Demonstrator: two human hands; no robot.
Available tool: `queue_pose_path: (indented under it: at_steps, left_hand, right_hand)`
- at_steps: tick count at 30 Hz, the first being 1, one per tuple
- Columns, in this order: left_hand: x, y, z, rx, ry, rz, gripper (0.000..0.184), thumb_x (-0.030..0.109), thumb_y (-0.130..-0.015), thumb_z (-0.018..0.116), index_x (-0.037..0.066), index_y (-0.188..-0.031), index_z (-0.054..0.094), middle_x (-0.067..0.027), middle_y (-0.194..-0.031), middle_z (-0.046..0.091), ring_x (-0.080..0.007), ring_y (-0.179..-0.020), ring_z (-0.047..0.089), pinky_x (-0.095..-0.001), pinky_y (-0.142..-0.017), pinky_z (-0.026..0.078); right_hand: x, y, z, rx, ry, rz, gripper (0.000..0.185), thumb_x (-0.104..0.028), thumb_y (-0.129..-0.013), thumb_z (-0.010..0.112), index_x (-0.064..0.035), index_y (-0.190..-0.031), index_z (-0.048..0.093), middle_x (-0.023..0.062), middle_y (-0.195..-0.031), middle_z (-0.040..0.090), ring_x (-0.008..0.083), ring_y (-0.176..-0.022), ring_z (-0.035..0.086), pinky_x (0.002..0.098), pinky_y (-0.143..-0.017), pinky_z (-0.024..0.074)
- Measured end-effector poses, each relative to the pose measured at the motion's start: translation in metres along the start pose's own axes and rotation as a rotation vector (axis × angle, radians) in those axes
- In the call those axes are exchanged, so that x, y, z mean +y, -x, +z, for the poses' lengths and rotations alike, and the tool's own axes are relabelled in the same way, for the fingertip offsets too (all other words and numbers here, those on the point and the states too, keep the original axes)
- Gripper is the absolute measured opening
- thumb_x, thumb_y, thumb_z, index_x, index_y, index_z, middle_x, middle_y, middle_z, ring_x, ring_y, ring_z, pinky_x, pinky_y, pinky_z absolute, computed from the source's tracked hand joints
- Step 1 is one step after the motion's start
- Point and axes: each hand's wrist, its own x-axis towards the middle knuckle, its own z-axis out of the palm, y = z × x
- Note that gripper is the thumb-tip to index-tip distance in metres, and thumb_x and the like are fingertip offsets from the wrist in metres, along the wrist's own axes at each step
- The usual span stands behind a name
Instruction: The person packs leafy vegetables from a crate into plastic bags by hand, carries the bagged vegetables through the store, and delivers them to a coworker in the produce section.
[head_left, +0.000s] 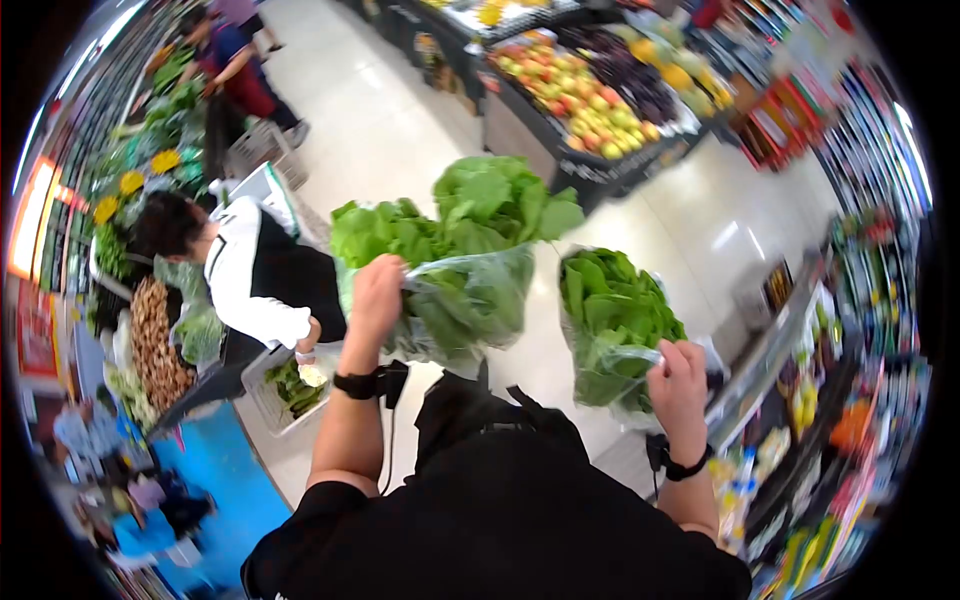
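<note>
My left hand (pixel 377 298) is closed on the edge of clear plastic bags of leafy greens (pixel 470 285), held up in front of me. Their broad green leaves stick out of the open tops; there seem to be two bunches side by side. In my right hand (pixel 679 380), the fingers pinch the plastic of another bag of leafy greens (pixel 618 320), which hangs to the left of that hand. Both lots are off the floor and apart from each other.
On the left a person in white and black (pixel 270 260) bends beside a crate of greens (pixel 285 395). Vegetable shelves (pixel 165 340) line that side. Ahead stands a fruit display (pixel 575 95) with apples. A shelf edge (pixel 755 350) runs close on the right.
</note>
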Motion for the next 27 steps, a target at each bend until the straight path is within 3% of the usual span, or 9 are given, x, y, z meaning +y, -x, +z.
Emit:
queue_pose_path:
  at_steps: [1, 10, 13, 16, 17, 22, 24, 26, 27]
  left_hand:
    - [-0.010, -0.020, 0.002, 0.063, 0.091, -0.084, 0.023, 0.009, -0.097, 0.047, -0.002, -0.077, 0.052, -0.0180, -0.072, 0.049, -0.0297, -0.067, 0.051, -0.0421, -0.065, 0.042]
    - [-0.080, -0.246, -0.034, 0.211, 0.126, -0.285, 0.029, 0.017, -0.095, 0.050, -0.006, -0.079, 0.057, -0.0188, -0.076, 0.058, -0.0297, -0.073, 0.058, -0.0426, -0.069, 0.046]
    - [-0.097, -0.323, -0.056, 0.280, 0.119, -0.273, 0.026, 0.014, -0.094, 0.049, -0.003, -0.074, 0.054, -0.0060, -0.072, 0.052, -0.0153, -0.069, 0.050, -0.0339, -0.064, 0.041]
    - [-0.127, -0.393, -0.094, 0.341, 0.102, -0.284, 0.027, 0.015, -0.095, 0.049, -0.005, -0.079, 0.057, -0.0158, -0.074, 0.056, -0.0248, -0.069, 0.055, -0.0397, -0.066, 0.044]
    - [-0.136, -0.416, -0.105, 0.381, 0.126, -0.292, 0.027, 0.014, -0.095, 0.049, -0.005, -0.077, 0.056, -0.0136, -0.072, 0.054, -0.0222, -0.068, 0.053, -0.0381, -0.064, 0.043]
    - [-0.182, -0.507, -0.163, 0.489, 0.052, -0.365, 0.026, 0.013, -0.094, 0.048, -0.004, -0.075, 0.054, -0.0120, -0.073, 0.054, -0.0216, -0.068, 0.052, -0.0375, -0.065, 0.042]
    - [-0.206, -0.536, -0.186, 0.548, 0.017, -0.429, 0.027, 0.014, -0.094, 0.047, -0.004, -0.075, 0.054, -0.0132, -0.074, 0.055, -0.0236, -0.070, 0.054, -0.0382, -0.066, 0.042]
    - [-0.219, -0.570, -0.209, 0.607, -0.038, -0.403, 0.027, 0.014, -0.094, 0.047, -0.004, -0.075, 0.055, -0.0142, -0.073, 0.055, -0.0253, -0.070, 0.055, -0.0385, -0.066, 0.042]
    - [-0.225, -0.582, -0.218, 0.644, -0.034, -0.430, 0.027, 0.014, -0.094, 0.047, -0.004, -0.075, 0.055, -0.0142, -0.073, 0.055, -0.0253, -0.070, 0.055, -0.0385, -0.066, 0.042]
  right_hand:
    - [0.011, -0.026, 0.018, 0.009, 0.031, -0.022, 0.050, 0.010, -0.086, 0.066, -0.0053, -0.133, 0.058, 0.0182, -0.112, 0.058, 0.0307, -0.086, 0.060, 0.0367, -0.070, 0.0530]
    - [0.077, -0.302, 0.172, -0.003, -0.080, -0.078, 0.056, 0.014, -0.084, 0.062, -0.0070, -0.136, 0.055, 0.0163, -0.114, 0.055, 0.0215, -0.078, 0.054, 0.0349, -0.066, 0.0499]
    - [0.094, -0.389, 0.228, -0.030, -0.153, -0.016, 0.057, 0.014, -0.083, 0.065, -0.0068, -0.135, 0.056, 0.0186, -0.112, 0.057, 0.0326, -0.087, 0.061, 0.0389, -0.066, 0.0527]
    - [0.099, -0.478, 0.288, -0.031, -0.177, -0.108, 0.057, 0.016, -0.082, 0.065, -0.0068, -0.134, 0.057, 0.0180, -0.111, 0.057, 0.0322, -0.087, 0.061, 0.0387, -0.065, 0.0524]
    - [0.106, -0.506, 0.314, -0.015, -0.179, -0.171, 0.060, 0.017, -0.082, 0.062, -0.0073, -0.137, 0.054, 0.0145, -0.112, 0.054, 0.0200, -0.075, 0.052, 0.0328, -0.063, 0.0476]
    - [0.123, -0.660, 0.424, -0.067, -0.355, -0.279, 0.060, 0.017, -0.081, 0.063, -0.0072, -0.135, 0.055, 0.0142, -0.111, 0.054, 0.0198, -0.070, 0.052, 0.0321, -0.062, 0.0473]
    - [0.125, -0.715, 0.465, -0.146, -0.411, -0.268, 0.057, 0.016, -0.080, 0.066, -0.0078, -0.131, 0.058, 0.0173, -0.109, 0.057, 0.0328, -0.083, 0.061, 0.0398, -0.065, 0.0525]
    - [0.121, -0.777, 0.504, -0.162, -0.444, -0.337, 0.057, 0.016, -0.080, 0.066, -0.0082, -0.131, 0.058, 0.0174, -0.108, 0.058, 0.0334, -0.084, 0.061, 0.0406, -0.065, 0.0527]
    - [0.116, -0.811, 0.520, -0.173, -0.430, -0.389, 0.057, 0.015, -0.081, 0.066, -0.0075, -0.132, 0.058, 0.0160, -0.109, 0.057, 0.0278, -0.079, 0.058, 0.0374, -0.063, 0.0513]
